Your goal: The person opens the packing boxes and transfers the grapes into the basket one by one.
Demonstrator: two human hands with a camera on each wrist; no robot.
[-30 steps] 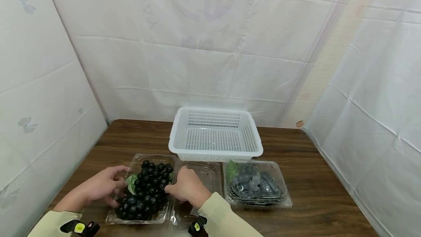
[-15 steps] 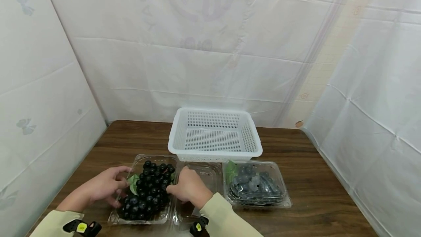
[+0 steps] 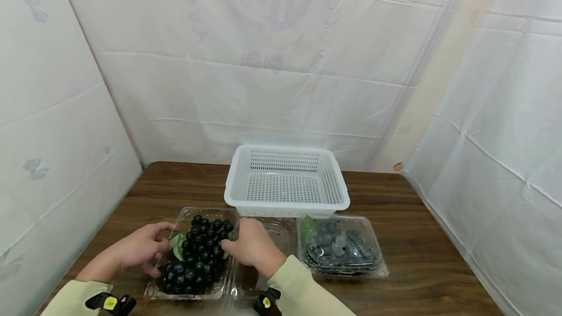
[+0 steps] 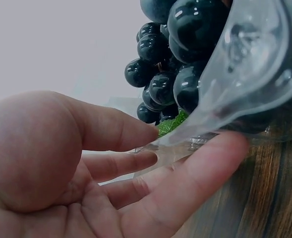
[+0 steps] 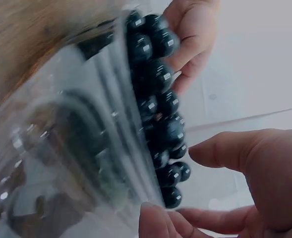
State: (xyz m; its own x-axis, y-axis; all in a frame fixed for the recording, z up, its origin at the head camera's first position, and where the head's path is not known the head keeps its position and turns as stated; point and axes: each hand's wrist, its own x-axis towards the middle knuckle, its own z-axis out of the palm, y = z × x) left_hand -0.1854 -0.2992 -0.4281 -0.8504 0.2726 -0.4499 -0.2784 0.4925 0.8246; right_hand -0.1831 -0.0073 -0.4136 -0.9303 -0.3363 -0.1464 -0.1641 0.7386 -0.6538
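A bunch of dark grapes with green leaves lies in an open clear plastic clamshell box at the left front of the table. My left hand holds the box's left rim, thumb on top beside a leaf and fingers against the outer wall in the left wrist view. On the other side, my right hand is over the hinge between box and lid. In the right wrist view its straight thumb points at the grapes, well apart from the fingers, which are at the box edge.
A white perforated plastic basket stands behind the boxes. To the right is a closed clear clamshell box with dark grapes and a leaf inside. White sheeting surrounds the wooden table at the back and sides.
My right hand has risen slightly, and its thumb has shifted up along the edge of the grapes. The left hand keeps its place on the rim.
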